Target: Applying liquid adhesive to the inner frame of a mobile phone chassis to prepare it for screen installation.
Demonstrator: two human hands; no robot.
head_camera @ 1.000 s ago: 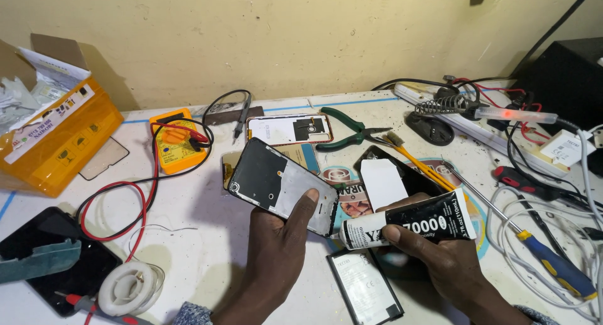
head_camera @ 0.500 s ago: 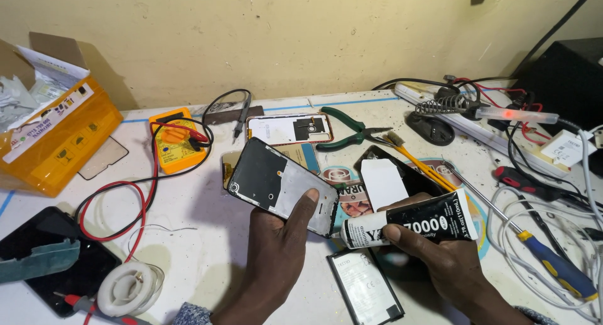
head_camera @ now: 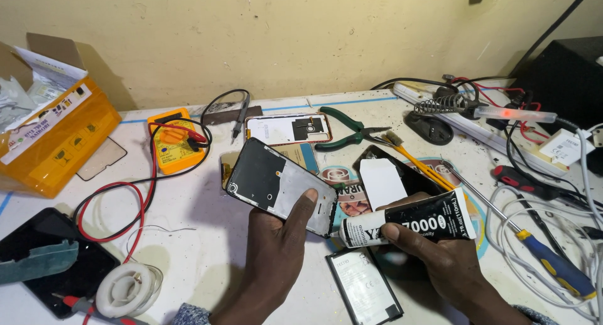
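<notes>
The left hand (head_camera: 276, 249) is pinching a phone frame (head_camera: 279, 185) above the table's (head_camera: 207, 237) near edge, its long axis slanting down-right. The right hand (head_camera: 440, 253) is squeezing a glue tube (head_camera: 408, 221), whose nozzle is pointing left, just beside the frame's lower right corner.

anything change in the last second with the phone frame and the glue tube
Nothing visibly changed. The left hand still holds the phone frame tilted above the table, and the right hand still keeps its grip on the black glue tube, nozzle at the frame's lower edge. The battery, green pliers and yellow multimeter lie where they were.
</notes>
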